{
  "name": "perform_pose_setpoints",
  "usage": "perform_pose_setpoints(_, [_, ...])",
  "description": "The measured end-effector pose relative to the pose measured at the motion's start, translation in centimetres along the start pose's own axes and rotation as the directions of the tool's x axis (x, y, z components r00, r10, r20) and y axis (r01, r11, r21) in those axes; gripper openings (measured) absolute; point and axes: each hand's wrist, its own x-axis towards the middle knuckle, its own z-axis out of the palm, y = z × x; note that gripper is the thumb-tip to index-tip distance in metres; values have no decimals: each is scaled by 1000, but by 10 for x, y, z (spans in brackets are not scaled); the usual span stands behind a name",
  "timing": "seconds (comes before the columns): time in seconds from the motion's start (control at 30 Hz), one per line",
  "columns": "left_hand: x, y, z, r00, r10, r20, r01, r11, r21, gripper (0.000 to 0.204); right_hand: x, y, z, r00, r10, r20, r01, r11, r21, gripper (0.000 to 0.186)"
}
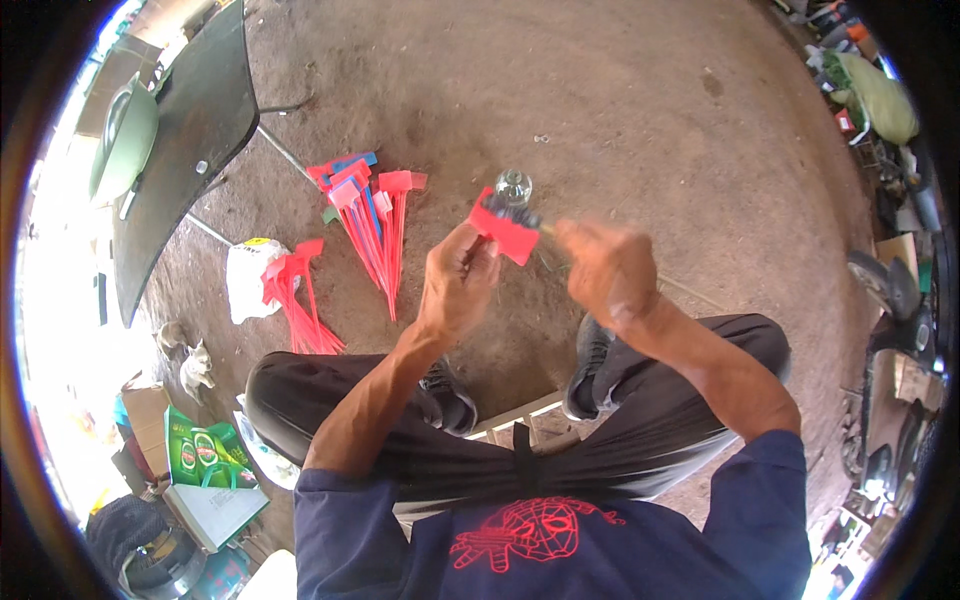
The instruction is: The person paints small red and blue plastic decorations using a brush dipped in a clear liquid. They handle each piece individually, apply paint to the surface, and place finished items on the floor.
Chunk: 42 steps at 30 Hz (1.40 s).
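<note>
My left hand (460, 275) pinches a flat red plastic piece (510, 238) between thumb and fingers, above the ground in front of me. Across that piece lies a dark-headed brush (513, 211), its thin light handle leading to my right hand (608, 268). The right fingers are curled around the handle and smeared by motion. Just beyond the red piece is a clear glass bottle or jar (514, 185), partly hidden by the brush. To the left lies a fan of long red and blue strips with flat tag-like ends (372, 225). A smaller red bunch (300, 305) lies nearer.
The red bunch rests against a white bag (252, 280). A dark table (190, 120) at the far left bears a pale green basin (125, 145). Nearby are a small animal (197, 370), a green bag (205, 450) and a fan (160, 560). Clutter and a green sack (880, 98) line the right side.
</note>
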Motion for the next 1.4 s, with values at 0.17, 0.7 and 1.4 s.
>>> perform_pose_setpoints(0.17, [-1, -7, -3, 999, 38, 27, -37, 999, -31, 12, 8, 12, 4, 1000, 15, -20, -15, 1000, -7, 17])
perform_pose_setpoints(0.7, [2, -11, -8, 999, 42, -18, -40, 993, 113, 14, 3, 5, -1, 1000, -16, 26, 17, 1000, -24, 17])
perform_pose_setpoints(1.4, [3, -5, -8, 997, 70, 29, -74, 979, 190, 14, 6, 14, -2, 1000, -6, -18, 6, 1000, -16, 17])
